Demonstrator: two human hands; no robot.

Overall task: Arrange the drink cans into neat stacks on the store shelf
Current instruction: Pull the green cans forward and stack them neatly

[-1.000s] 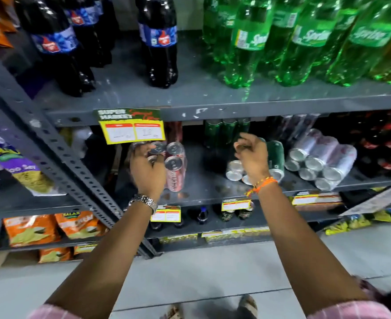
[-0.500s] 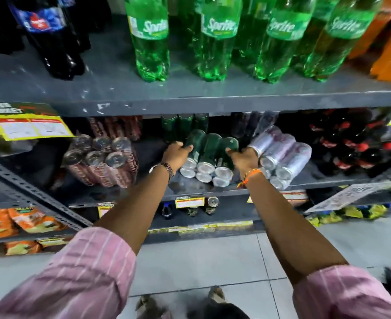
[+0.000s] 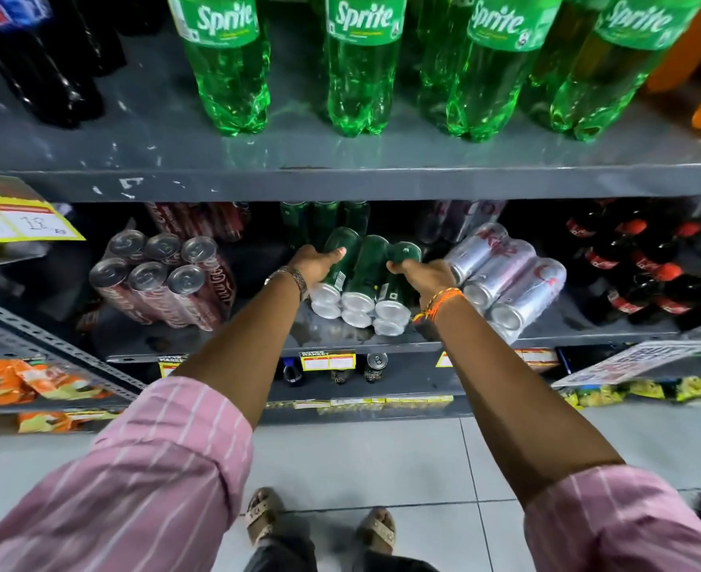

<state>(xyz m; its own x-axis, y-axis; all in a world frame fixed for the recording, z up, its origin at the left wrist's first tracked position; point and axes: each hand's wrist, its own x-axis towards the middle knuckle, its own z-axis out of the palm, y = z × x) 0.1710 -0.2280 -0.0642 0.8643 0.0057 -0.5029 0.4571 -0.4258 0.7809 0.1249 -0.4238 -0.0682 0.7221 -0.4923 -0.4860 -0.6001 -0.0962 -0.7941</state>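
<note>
A stack of green cans point(image 3: 365, 274) lies on its side on the middle grey shelf point(image 3: 567, 330), silver bottoms toward me. My left hand point(image 3: 318, 264) grips the stack's left side, thumb over the leftmost can. My right hand point(image 3: 425, 276) clasps its right side, fingers over the rightmost can. To the left sits a wrapped pack of red cans point(image 3: 163, 278), tops facing me. To the right lies a pack of silver cans point(image 3: 505, 278). More green cans point(image 3: 324, 222) stand upright behind the stack.
Green Sprite bottles point(image 3: 361, 64) and dark cola bottles point(image 3: 47, 64) stand on the upper shelf point(image 3: 340, 158). Small red-capped cola bottles point(image 3: 650, 274) fill the right of the middle shelf. Snack packets point(image 3: 23, 381) and small cans point(image 3: 375, 367) sit lower. Tiled floor point(image 3: 361, 460) lies below.
My left hand left the red cans and came right onto the green stack. The view shifted right. Both hands now clasp the green cans from either side.
</note>
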